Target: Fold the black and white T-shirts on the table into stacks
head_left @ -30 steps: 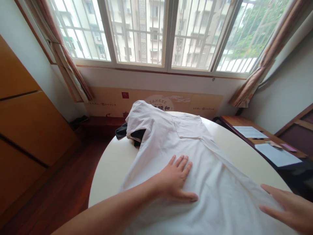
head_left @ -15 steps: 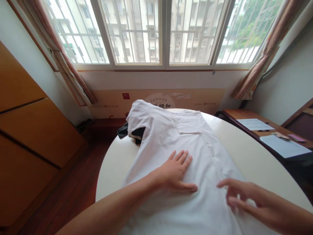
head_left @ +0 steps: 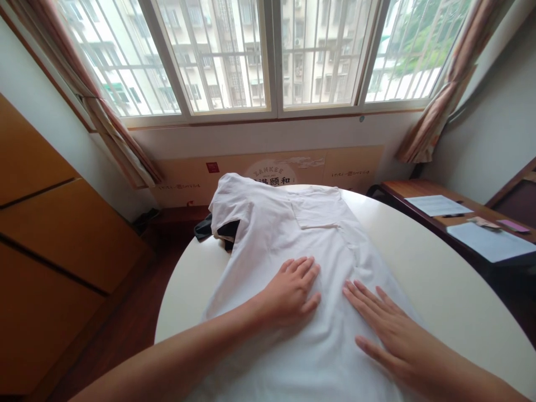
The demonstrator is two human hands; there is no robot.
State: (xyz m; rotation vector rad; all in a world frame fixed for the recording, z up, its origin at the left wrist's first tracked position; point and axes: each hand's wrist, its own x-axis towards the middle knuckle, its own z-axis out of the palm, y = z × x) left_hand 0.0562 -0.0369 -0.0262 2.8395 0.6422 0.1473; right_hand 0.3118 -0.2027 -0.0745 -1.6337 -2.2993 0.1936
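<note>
Beneath a barred window (head_left: 226, 56), a rounded white table (head_left: 427, 268) carries a white shirt (head_left: 270, 240), spread under a person's two bare hands. The right grip (head_left: 385, 324), which half a second ago hangs at the shirt's right side with fingers partly curled, now lies open and nearly straight, apparently resting on the cloth, thumb apart and nothing pinched. The left grip (head_left: 293, 290) stays flat on the shirt just across from it, its thumb drawn closer to the fingers, likewise holding nothing. The shift means the garment appears to be met by two hands rather than one, with creased cloth between them. Beyond the grips, toward the window, lie a squared flap (head_left: 316, 212) of cloth and, farther left, a short sleeve (head_left: 228, 204) with a dark item (head_left: 230, 230), hard to identify, showing through its opening. The shirt's near end runs out of view below both grips. Well to the right of the right grip, paper sheets (head_left: 489, 242) rest on a brown table (head_left: 404, 188).
</note>
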